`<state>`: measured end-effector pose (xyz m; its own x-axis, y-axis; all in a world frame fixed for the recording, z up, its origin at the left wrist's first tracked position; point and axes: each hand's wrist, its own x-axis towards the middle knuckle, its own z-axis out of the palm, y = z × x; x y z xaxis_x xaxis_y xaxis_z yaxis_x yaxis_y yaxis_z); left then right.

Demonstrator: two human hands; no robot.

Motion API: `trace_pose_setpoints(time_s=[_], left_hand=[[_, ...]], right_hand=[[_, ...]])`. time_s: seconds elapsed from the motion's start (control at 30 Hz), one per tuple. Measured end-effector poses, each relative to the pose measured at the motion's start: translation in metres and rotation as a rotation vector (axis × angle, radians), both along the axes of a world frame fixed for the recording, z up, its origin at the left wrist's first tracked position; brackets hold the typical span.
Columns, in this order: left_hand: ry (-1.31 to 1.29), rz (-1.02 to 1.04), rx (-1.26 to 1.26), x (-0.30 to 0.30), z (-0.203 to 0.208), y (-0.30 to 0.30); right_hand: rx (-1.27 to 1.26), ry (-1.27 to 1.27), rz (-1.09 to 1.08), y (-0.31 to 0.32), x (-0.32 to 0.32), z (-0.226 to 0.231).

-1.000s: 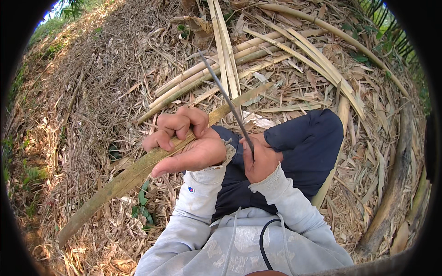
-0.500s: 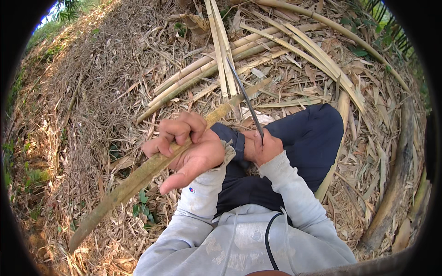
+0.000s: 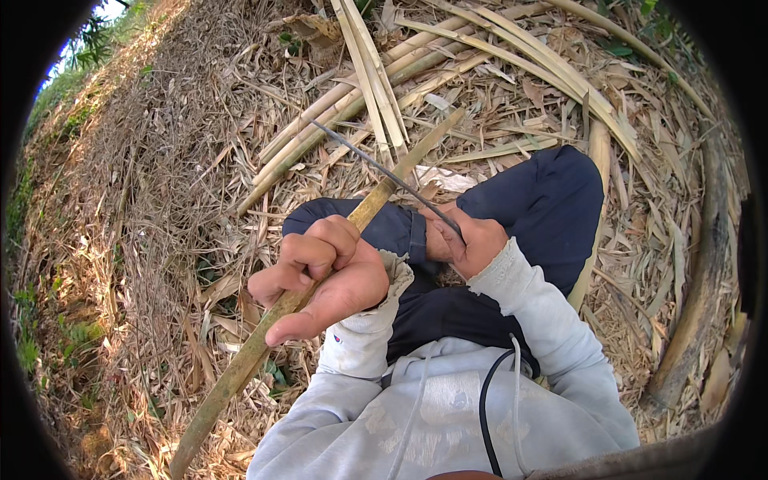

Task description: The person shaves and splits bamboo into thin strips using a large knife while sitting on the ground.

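Flat strip [image 3: 370, 210] slanting up across the left hand [image 3: 352, 276], low end hard to see at the bottom edge, green-brown below, yellower above, middle hidden by gripping fingers [image 3: 308, 251], thin dark knife [image 3: 416, 196] crossing it, handle hidden inside the curled right hand [image 3: 478, 244].

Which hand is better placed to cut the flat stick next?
Probably the right hand: it holds the dark blade, which crosses over the flat stick in this view. The left hand grips that stick.
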<state>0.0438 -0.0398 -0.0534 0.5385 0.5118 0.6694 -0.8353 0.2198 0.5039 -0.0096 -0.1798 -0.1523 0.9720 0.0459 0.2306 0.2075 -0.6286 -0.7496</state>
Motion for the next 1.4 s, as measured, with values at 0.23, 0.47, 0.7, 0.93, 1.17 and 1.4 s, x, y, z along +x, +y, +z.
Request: trace_pose_setpoints(time_s=[0.23, 0.47, 0.7, 0.93, 1.17, 1.4], left_hand=[[0.036, 0.051, 0.029, -0.006, -0.005, 0.002], [0.09, 0.003, 0.02, -0.019, -0.012, 0.014], [0.148, 0.021, -0.025, -0.025, -0.015, 0.01], [0.182, 0.051, -0.053, -0.022, -0.015, 0.018], [0.228, 0.049, -0.108, -0.025, -0.016, 0.029], [0.194, 0.213, -0.171, -0.029, 0.01, 0.081]], right_hand=[[0.022, 0.083, 0.046, -0.006, 0.011, 0.008], [0.029, -0.055, 0.138, 0.001, -0.003, 0.004], [0.085, -0.147, 0.158, -0.003, -0.014, 0.012], [0.0, -0.014, 0.145, -0.005, -0.018, 0.006], [-0.031, 0.149, -0.012, -0.016, -0.01, -0.021], [0.28, 0.143, 0.053, 0.023, -0.019, -0.014]])
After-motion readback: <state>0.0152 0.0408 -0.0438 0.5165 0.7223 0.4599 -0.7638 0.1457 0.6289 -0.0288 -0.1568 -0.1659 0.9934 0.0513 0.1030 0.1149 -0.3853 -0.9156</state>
